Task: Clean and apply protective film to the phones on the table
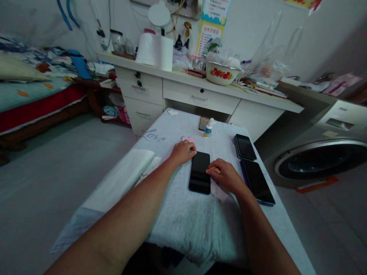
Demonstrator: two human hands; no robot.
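Note:
A black smartphone [200, 173] lies face up on the cloth-covered table, its dark screen towards me. My left hand [184, 151] is closed at its upper left corner, fingertips against the edge. At the right edge of the screen, my right hand [225, 175] has its fingers pressed together low over the glass. Something small and orange-tan shows at those fingers, but I cannot make out whether it is a held thing. Beyond the phone stands a small spray bottle [208, 128] with a white top, and behind it lies another phone [203, 123].
Dark-screened devices lie along the table's right side, a smaller one [246, 147] behind a larger one [259, 181]. White folded material [129, 173] covers the left edge. A cluttered desk [183, 78] stands behind, a washing machine [323, 130] at right, a bed [34, 99] at left.

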